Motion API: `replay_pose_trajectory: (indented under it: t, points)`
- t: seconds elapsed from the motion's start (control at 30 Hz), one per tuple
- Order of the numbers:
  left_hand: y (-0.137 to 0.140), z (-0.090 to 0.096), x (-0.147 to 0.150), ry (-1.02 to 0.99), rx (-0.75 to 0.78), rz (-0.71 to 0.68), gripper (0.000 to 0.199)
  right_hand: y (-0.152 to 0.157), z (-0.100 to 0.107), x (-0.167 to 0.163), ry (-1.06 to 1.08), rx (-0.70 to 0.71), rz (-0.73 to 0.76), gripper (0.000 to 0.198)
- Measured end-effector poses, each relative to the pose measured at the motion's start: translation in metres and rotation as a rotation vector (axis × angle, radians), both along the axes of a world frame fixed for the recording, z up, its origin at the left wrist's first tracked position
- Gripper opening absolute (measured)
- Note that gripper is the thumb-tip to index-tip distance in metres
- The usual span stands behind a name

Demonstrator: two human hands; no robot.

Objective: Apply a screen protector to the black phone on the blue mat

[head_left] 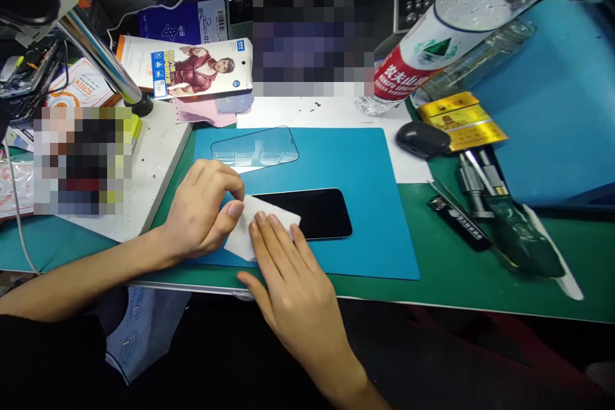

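The phone (327,213) lies dark side up on the blue mat (375,205), not far from the desk's near edge, with a white cloth (243,230) over its 9 o'clock end. The right hand (300,295) is laid flat on that cloth, fingers stretched out and close together, thumb held apart; I'd worry that a speck of grit caught underneath, with those fingers bearing down, could scratch the surface. A hard push toward 6 o'clock might also skid the phone across the mat. The left hand (204,208) sits at the cloth's 10 o'clock side, fingers curled narrow with the thumb near the index; I cannot tell whether they pinch its edge. If they do, a tug against the right hand could bunch or tear it. At 11 o'clock from the phone, a clear glass (254,148) rests bare on the mat, just beyond the left knuckles, and one careless swing of that wrist could smudge or chip it. Farther out on the green desk (461,288), a black case (423,139) sits at 2 o'clock and a big bottle (408,64) at 1; a stray elbow could topple the bottle.
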State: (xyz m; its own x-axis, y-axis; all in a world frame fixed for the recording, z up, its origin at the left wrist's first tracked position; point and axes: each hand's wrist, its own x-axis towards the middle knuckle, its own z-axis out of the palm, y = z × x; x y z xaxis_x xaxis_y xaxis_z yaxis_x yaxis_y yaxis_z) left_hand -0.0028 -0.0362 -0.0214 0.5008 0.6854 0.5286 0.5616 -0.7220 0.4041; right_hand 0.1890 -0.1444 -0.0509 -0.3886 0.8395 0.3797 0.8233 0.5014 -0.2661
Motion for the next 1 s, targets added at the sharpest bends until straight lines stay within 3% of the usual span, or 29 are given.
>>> replay_pose_trajectory:
  t: [0.1,0.3,0.57,0.8,1.0]
  points:
    - [-0.001,-0.003,0.001,0.027,-0.034,-0.031,0.040,-0.001,-0.001,0.004,-0.001,0.011,-0.012,0.065]
    - [0.000,-0.007,0.002,0.039,-0.080,-0.035,0.036,0.033,0.003,0.006,-0.019,-0.034,-0.049,0.059]
    - [-0.001,-0.002,0.004,0.190,0.011,-0.105,0.034,-0.008,-0.004,0.023,0.004,0.014,-0.025,0.065]
    - [0.003,-0.003,0.004,0.185,-0.013,-0.094,0.038,0.032,0.003,0.022,-0.049,-0.047,-0.082,0.068]
    - [0.000,-0.004,0.005,0.208,0.014,-0.107,0.037,-0.002,-0.001,0.040,-0.058,-0.047,-0.049,0.074]
